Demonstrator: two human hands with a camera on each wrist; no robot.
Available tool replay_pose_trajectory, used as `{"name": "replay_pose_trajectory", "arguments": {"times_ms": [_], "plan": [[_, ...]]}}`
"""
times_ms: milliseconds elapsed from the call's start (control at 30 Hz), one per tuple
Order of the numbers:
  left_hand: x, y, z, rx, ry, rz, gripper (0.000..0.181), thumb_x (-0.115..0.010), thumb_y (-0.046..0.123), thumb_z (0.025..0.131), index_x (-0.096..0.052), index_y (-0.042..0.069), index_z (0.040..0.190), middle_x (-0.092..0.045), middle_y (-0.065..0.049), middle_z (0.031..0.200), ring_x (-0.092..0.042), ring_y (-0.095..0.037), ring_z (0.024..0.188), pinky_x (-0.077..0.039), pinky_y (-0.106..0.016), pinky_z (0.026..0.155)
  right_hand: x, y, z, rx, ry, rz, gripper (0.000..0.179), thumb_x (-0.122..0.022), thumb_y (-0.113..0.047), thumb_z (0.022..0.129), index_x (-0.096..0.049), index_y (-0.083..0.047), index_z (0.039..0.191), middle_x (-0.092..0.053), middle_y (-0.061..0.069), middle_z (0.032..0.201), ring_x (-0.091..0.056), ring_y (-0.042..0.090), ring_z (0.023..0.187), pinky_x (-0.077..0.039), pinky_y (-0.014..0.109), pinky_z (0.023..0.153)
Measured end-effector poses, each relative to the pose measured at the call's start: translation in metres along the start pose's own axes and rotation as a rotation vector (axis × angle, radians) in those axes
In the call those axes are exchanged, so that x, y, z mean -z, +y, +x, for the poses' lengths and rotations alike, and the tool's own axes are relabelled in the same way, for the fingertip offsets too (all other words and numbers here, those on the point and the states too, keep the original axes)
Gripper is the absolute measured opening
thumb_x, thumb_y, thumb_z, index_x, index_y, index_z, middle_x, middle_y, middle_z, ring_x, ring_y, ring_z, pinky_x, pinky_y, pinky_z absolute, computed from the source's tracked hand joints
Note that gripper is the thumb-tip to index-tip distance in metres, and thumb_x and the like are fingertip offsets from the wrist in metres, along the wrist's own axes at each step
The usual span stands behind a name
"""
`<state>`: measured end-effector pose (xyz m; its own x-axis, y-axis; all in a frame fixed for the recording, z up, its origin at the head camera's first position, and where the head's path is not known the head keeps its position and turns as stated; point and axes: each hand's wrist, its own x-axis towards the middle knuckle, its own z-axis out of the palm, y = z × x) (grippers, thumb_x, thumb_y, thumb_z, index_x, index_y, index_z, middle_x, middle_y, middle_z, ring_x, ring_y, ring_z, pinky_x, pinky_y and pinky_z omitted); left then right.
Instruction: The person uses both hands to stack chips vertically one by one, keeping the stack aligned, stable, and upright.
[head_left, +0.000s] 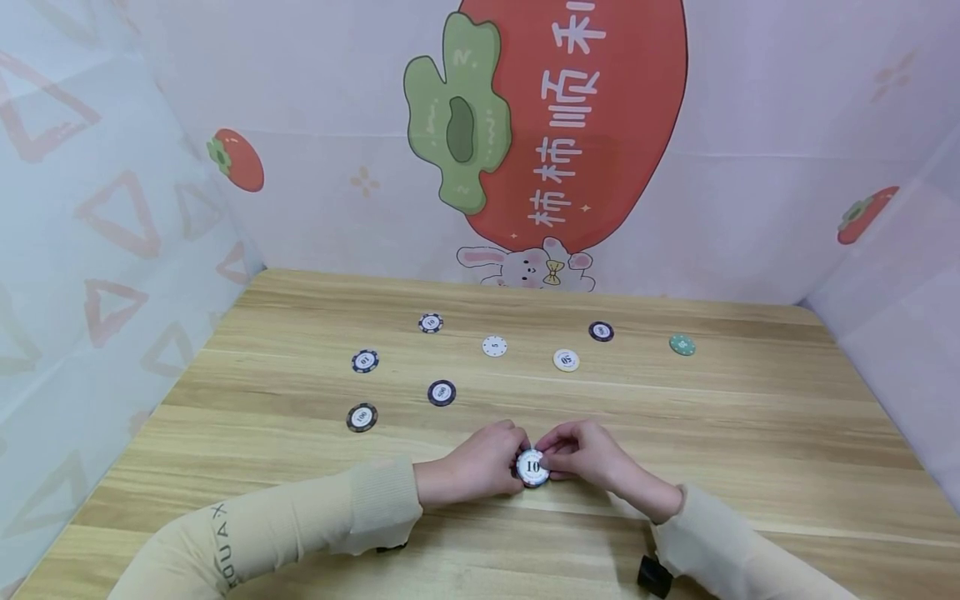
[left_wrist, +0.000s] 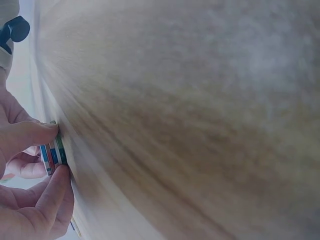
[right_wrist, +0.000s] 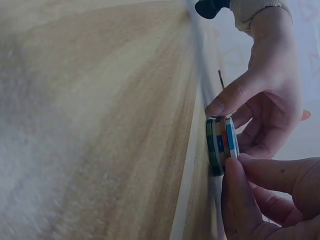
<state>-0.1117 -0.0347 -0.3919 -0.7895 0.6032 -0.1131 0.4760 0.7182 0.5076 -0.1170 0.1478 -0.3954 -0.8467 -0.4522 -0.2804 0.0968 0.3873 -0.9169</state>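
Note:
A short stack of poker chips (head_left: 532,469), its top one marked 10, stands on the wooden table near the front middle. My left hand (head_left: 483,461) holds the stack from the left, thumb at the near side and fingers curled about the far side. From the right, my right hand (head_left: 592,456) pinches at its edge, thumb over the top chip's rim. Seen edge-on in the right wrist view, the chip stack (right_wrist: 222,145) shows green, white, red and blue bands between both hands' fingers. The same chip stack (left_wrist: 54,152) appears between the fingertips in the left wrist view.
Single chips lie flat farther back: a black 100 chip (head_left: 362,417), purple-rimmed chips (head_left: 442,392), blue-rimmed 10 chips (head_left: 365,361), a white 5 chip (head_left: 494,346), a yellow-rimmed 50 chip (head_left: 566,360) and a green chip (head_left: 682,344). A printed cloth (head_left: 337,225) hangs behind the table.

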Motion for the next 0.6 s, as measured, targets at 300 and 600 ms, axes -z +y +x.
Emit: {"name": "replay_pose_trajectory", "arguments": {"times_ms": [300,600], "plan": [[0.0002,0.0029,-0.0011,0.01,-0.002,0.032,0.035,-0.077,0.012,0.065,-0.06,0.005,0.095,-0.052,0.002,0.084,-0.047,-0.006,0.073,-0.041,-0.017,0.066,-0.0019,0.0004,-0.0006,0.042,0.013,-0.025,0.018,-0.064,0.002,0.079,-0.062,0.01,0.095,-0.062,0.008,0.079,-0.06,0.013,0.07,-0.053,0.027,0.062],[0.0,0.0063,-0.0006,0.012,-0.016,0.067,0.038,-0.077,0.014,0.065,-0.06,0.005,0.098,-0.052,0.001,0.087,-0.048,-0.006,0.075,-0.042,-0.017,0.067,0.0002,-0.0017,-0.0006,0.099,0.026,-0.174,0.02,-0.066,-0.007,0.08,-0.065,0.006,0.094,-0.064,0.008,0.08,-0.059,0.012,0.07,-0.051,0.023,0.061]]}}
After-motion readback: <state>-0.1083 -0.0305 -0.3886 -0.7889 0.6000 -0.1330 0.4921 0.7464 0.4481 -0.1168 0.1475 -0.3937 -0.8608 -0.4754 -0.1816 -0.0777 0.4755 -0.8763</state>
